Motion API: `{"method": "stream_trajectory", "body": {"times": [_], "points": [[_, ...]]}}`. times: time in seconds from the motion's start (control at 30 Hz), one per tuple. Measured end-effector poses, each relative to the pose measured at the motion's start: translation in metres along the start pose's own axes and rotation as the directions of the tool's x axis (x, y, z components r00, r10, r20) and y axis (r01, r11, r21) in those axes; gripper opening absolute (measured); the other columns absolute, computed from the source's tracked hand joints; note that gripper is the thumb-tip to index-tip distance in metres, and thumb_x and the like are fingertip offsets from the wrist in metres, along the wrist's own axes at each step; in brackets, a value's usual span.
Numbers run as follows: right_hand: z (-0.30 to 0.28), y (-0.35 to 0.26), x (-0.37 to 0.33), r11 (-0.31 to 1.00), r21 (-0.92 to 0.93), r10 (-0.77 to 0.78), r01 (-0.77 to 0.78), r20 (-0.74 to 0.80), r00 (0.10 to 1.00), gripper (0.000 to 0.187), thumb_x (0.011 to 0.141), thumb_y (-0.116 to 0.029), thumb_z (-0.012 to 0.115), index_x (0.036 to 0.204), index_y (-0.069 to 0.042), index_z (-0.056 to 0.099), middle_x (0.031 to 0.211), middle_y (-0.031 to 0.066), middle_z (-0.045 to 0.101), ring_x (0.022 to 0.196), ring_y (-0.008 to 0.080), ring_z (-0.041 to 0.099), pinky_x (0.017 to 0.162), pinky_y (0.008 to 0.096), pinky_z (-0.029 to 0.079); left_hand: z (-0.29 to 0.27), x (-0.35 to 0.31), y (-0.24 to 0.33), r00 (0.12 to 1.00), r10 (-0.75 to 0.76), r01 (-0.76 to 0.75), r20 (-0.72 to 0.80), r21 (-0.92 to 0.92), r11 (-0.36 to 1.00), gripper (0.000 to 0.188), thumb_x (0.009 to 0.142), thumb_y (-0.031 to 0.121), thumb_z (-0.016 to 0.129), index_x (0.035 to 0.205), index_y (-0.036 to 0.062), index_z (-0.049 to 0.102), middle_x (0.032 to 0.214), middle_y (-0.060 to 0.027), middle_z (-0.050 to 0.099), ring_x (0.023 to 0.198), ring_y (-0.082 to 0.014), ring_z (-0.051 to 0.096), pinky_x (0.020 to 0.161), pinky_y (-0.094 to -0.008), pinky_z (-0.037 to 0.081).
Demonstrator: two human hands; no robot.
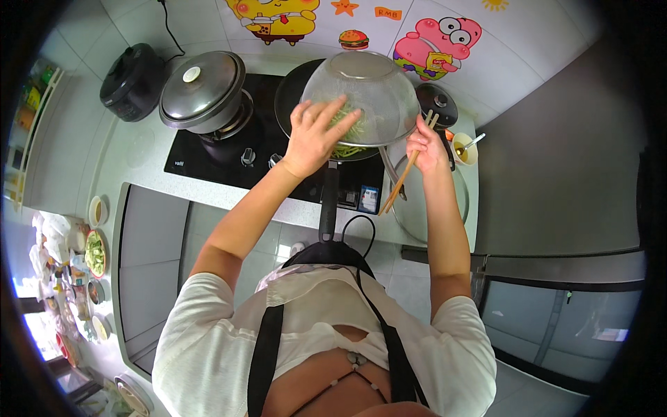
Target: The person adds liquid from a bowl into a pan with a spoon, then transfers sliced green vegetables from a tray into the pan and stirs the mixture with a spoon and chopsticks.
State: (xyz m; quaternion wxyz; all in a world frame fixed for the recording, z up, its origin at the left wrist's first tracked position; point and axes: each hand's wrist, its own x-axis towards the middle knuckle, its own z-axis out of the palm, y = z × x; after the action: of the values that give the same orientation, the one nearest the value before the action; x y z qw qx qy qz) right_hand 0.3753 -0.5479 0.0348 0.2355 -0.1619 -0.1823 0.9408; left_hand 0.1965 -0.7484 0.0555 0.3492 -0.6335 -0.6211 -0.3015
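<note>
Right of the wok (pixel 287 95), the right hand (pixel 429 148) is gripping chopsticks (pixel 406 174) and a sieve (pixel 390 97) with curled fingers; above the wok, the left hand (pixel 315 137) is spreading empty fingers.

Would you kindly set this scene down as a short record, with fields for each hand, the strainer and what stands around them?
Left hand: fingers spread at the strainer; contact unclear
Right hand: holds chopsticks and the strainer's rim
Strainer: tilted over the wok
Food: green strips at the wok's near side
Stove: carries the wok and, to its left, a lidded silver pot
Far left: black cooker
Right: cream bowl with a spoon
</note>
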Motion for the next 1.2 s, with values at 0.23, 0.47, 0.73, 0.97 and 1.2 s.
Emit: {"method": "stream_trajectory", "body": {"times": [0.23,0.47,0.73,0.97,1.2], "points": [[0.003,0.006,-0.025,0.999,0.021,-0.050,0.050,-0.007,0.999,0.013,0.085,-0.020,0.054,0.080,-0.010,0.049,0.064,-0.0028,0.049,0.041,0.0023,0.034,0.033,0.0139,0.024,-0.019,-0.003,0.004,0.996,-0.086,0.085,-0.014,-0.090,0.992,0.048,0.062,0.005,0.060,0.109,0.0163,0.057,0.114,-0.0048,0.050,0.097,-0.0219,0.045,0.086,-0.0374,0.030],[-0.021,-0.002,-0.017,0.996,0.085,0.048,-0.037,-0.132,0.990,0.012,0.087,-0.019,0.051,0.080,-0.010,0.052,0.055,-0.0037,0.043,0.040,0.0028,0.035,0.033,0.0139,0.025,-0.005,-0.006,0.009,0.990,-0.114,0.125,0.086,-0.144,0.982,0.048,0.064,0.004,0.059,0.111,0.0162,0.057,0.112,-0.0042,0.053,0.088,-0.0209,0.048,0.078,-0.0333,0.034],[-0.010,0.003,-0.021,0.998,0.045,0.041,-0.033,-0.196,0.980,0.012,0.086,-0.017,0.053,0.077,-0.011,0.048,0.052,-0.0040,0.037,0.041,0.0032,0.035,0.033,0.0145,0.025,-0.008,-0.008,0.004,0.986,-0.120,0.139,0.116,-0.167,0.976,0.054,0.062,-0.001,0.058,0.114,0.0135,0.054,0.113,-0.0067,0.052,0.085,-0.0240,0.048,0.077,-0.0331,0.038],[0.008,0.012,-0.028,0.999,-0.038,-0.028,0.021,-0.206,0.978,0.019,0.080,-0.017,0.061,0.071,-0.012,0.045,0.053,-0.0043,0.036,0.040,0.0031,0.032,0.032,0.0156,0.023,-0.017,-0.010,0.003,0.983,-0.150,0.171,0.103,-0.242,0.955,0.057,0.060,-0.006,0.057,0.114,0.0091,0.051,0.113,-0.0108,0.049,0.088,-0.0290,0.048,0.078,-0.0355,0.043],[0.063,0.028,-0.033,0.933,-0.335,-0.102,0.129,0.098,0.990,0.018,0.084,-0.020,0.057,0.075,-0.010,0.045,0.057,-0.0009,0.045,0.038,0.0021,0.029,0.032,0.0156,0.019,-0.026,-0.010,-0.008,0.913,-0.386,0.396,0.130,-0.064,0.916,0.073,0.058,-0.004,0.056,0.127,0.0048,0.032,0.118,-0.0181,0.043,0.093,-0.0351,0.047,0.080,-0.0382,0.043]]}}
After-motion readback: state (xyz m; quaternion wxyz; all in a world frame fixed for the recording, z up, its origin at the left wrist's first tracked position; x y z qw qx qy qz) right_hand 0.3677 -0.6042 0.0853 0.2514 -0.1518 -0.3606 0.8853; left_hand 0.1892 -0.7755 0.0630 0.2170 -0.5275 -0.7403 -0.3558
